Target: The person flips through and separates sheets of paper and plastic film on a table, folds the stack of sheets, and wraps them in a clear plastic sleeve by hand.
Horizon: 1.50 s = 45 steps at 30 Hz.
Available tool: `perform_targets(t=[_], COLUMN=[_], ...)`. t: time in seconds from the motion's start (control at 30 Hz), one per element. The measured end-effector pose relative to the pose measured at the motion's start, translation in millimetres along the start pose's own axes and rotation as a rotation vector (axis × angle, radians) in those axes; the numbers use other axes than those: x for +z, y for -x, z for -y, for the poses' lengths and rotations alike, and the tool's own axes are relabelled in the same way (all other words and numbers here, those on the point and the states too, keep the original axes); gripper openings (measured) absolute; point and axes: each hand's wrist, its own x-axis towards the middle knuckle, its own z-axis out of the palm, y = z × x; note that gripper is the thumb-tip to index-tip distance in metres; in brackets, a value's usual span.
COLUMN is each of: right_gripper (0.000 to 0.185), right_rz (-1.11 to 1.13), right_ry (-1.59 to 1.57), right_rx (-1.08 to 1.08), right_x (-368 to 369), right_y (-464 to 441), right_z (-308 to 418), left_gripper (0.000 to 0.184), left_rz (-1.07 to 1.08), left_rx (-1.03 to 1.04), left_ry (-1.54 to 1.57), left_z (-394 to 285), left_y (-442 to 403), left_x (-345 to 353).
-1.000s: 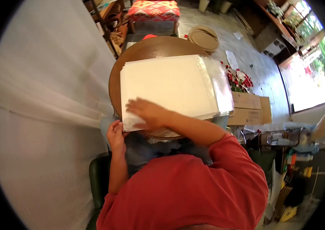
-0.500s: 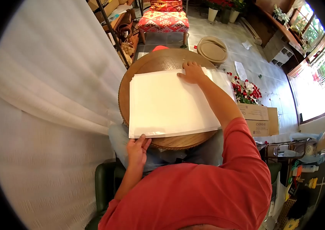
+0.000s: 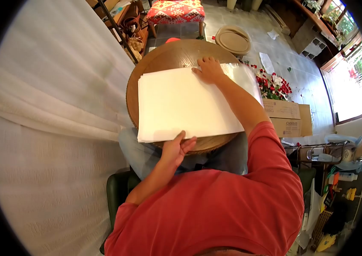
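To keep the stack of large white sheets [image 3: 185, 102] square, the light contact at opposite sides looks right: the left hand [image 3: 176, 151] at the near side, the right hand [image 3: 210, 70] at the far side. The pressure is best kept even and flat, since large thin sheets would probably crease or fan out if one side were pinched hard. The left thumb lies over the sheets' near border with the other fingers loosely apart below it; whether that grip pinches any sheet, I cannot tell. The right grip is spread, palm down, across the far border, closed on nothing visible.

The stack lies across the middle of the round wooden desk [image 3: 159, 55], short of its far edge and reaching toward its right edge. It is plain and matte, slightly stepped at the left end. Glossy clear plastic film [image 3: 243, 77] shows beyond its right end; whether it wraps the sheets is unclear.
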Motion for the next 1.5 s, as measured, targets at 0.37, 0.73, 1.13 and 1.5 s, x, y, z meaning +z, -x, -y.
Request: perform_targets(t=[0.37,0.73,1.13,1.5], right_gripper=[0.056,0.06,0.049,0.061], right_rz=[-0.16,-0.103,-0.153,-0.354], right_ry=[-0.159,-0.301,-0.303,-0.414], right_rx=[-0.092,-0.313,-0.476,1.009], right_x=[-39.1,-97.1,-49.3,-65.0], right_y=[43.2,246.6,244.1,228.0], right_z=[7.0,94.3,59.6,-113.7], left_gripper=[0.029,0.049,0.061,0.067], left_rz=[0.178,0.361,0.15,-0.249], left_rx=[-0.255,1.174,0.903,1.266], left_ry=[-0.349,-1.883,-2.205,-1.869], left_z=[-14.7,-137.9,-111.9,-178.9], left_y=[54.0,-187.7,-213.5,-162.7], left_x=[-5.0,131.1,184.3,52.4])
